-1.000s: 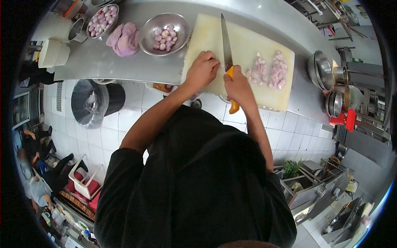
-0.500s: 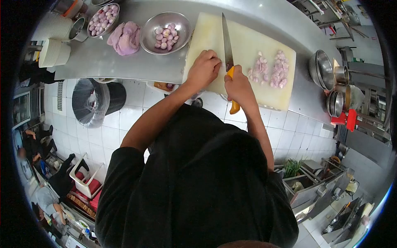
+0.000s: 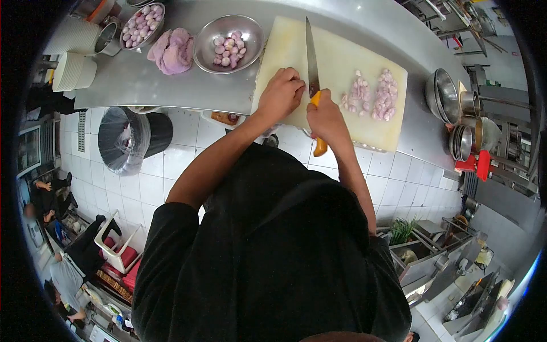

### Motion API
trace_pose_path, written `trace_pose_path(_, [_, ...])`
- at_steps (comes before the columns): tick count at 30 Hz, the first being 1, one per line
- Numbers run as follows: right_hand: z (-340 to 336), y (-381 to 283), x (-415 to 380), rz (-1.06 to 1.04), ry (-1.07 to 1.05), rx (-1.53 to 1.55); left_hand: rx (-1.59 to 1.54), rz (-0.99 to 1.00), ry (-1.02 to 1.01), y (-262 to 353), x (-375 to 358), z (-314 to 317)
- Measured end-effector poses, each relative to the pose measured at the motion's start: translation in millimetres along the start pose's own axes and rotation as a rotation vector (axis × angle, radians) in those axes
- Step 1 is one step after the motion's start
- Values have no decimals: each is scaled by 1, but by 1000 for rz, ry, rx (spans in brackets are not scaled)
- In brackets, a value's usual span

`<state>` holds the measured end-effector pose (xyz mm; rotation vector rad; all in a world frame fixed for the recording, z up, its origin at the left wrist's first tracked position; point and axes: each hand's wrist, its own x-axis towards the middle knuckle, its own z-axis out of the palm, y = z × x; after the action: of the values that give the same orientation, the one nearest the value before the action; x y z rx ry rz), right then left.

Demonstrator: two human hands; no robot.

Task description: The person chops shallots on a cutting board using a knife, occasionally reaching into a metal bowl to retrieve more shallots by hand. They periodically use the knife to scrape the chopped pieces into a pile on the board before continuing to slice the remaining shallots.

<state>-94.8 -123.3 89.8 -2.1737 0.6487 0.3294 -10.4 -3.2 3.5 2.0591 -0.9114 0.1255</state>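
Note:
My right hand (image 3: 326, 118) grips the orange handle of a long knife (image 3: 311, 57), whose blade lies across a pale cutting board (image 3: 336, 48). Just left of the blade, my left hand (image 3: 280, 94) is curled, fingers down on the board; whatever it holds is hidden under the fingers. Two small heaps of cut pink shallot pieces (image 3: 373, 97) lie on the board right of the knife. A steel bowl (image 3: 206, 57) with peeled shallots sits left of the board.
A second bowl of shallots (image 3: 139, 25) and a pink cloth (image 3: 171, 52) lie on the steel counter (image 3: 142, 85). White tubs (image 3: 71, 71) stand far left, stacked steel bowls (image 3: 441, 97) at right. A lined bin (image 3: 122, 139) stands on the tiled floor. People sit at lower left.
Both hands and the knife stay nearly in place on the board; the knife handle shifts very slightly. People at lower left have moved a little.

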Motion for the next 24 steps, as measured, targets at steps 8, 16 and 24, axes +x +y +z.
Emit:
trace_pose_path(8, [2, -1, 0, 15, -16, -19, -4, -15, -14, 2, -3, 1])
trace_pose_path(16, [11, 8, 11, -4, -3, -19, -20, -41, 4, 2, 0, 0])
trace_pose_path(24, [-35, -10, -5, 36, -63, -41, -67, -31, 82, -2, -1, 3])
